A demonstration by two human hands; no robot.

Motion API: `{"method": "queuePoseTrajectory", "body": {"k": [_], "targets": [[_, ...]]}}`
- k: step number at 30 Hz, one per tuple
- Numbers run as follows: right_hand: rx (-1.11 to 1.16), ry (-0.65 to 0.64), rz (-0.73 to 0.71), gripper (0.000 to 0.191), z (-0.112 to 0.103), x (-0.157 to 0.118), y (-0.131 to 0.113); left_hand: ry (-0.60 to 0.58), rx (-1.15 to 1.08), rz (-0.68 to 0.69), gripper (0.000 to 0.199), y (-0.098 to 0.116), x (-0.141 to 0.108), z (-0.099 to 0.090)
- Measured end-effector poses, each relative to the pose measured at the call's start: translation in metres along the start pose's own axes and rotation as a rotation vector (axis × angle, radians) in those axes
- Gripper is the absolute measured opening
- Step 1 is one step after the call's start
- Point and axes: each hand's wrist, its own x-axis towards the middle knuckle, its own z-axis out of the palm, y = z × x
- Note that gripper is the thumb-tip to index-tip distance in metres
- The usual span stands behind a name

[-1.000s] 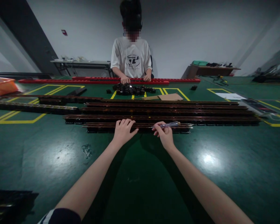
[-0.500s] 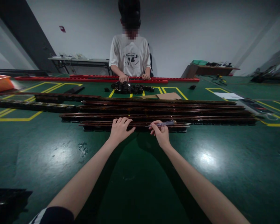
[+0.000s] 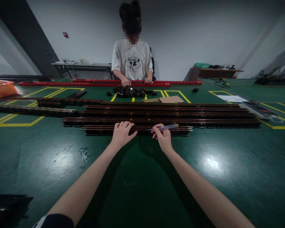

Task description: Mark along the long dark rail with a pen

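My left hand (image 3: 121,134) is laid over the nearest long dark strip (image 3: 99,130), its fingers reaching across the top and its thumb at the near side, gripping it. A screwdriver (image 3: 168,127) with a clear handle is in my right hand (image 3: 163,138); its thin shaft points left, and its tip is at the top of that same strip. The strip has thin copper-coloured edges running along it. Just behind it, more long dark strips (image 3: 218,122) lie side by side across the green table.
Across the green table (image 3: 61,177), another person (image 3: 133,60) has both hands near a pile of shiny black parts (image 3: 133,91). Red rails (image 3: 97,84), a cardboard piece (image 3: 171,99) and an orange bin (image 3: 2,89) lie beyond. More dark strips (image 3: 7,205) sit at the lower left.
The whole view has shifted slightly, so the far side sits a little lower. Both my hands stay at the same strip, with the screwdriver almost unmoved.
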Motion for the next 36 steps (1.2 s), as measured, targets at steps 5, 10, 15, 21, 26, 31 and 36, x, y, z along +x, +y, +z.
{"method": "queuePoseTrajectory", "body": {"k": [5, 10, 15, 21, 26, 31, 36], "targets": [[-0.009, 0.018, 0.0, 0.018, 0.0006, -0.0002, -0.001, 0.004, 0.001, -0.003, 0.036, 0.0006, 0.0002, 0.0001], [-0.015, 0.017, 0.014, 0.019, 0.0006, 0.0, -0.002, -0.002, 0.004, -0.011, 0.034, 0.0022, 0.0002, -0.0017], [-0.011, 0.022, 0.026, 0.02, 0.0011, 0.0001, -0.0037, -0.016, 0.005, -0.025, 0.032, 0.003, 0.0006, -0.003], [0.009, 0.015, 0.027, 0.018, 0.0014, -0.0001, -0.0028, -0.016, 0.004, -0.031, 0.034, 0.0032, 0.0009, -0.0035], [0.031, 0.026, 0.026, 0.018, 0.0025, 0.0001, -0.0017, -0.002, 0.002, -0.019, 0.032, 0.0026, -0.0003, -0.0021], [0.092, 0.02, 0.041, 0.02, 0.0035, 0.0009, -0.0022, -0.013, 0.013, -0.02, 0.035, 0.0016, -0.0008, -0.0018], [0.107, 0.032, 0.048, 0.022, 0.0035, 0.0003, -0.004, -0.021, 0.01, -0.019, 0.036, 0.0012, -0.0009, -0.0018]]}}
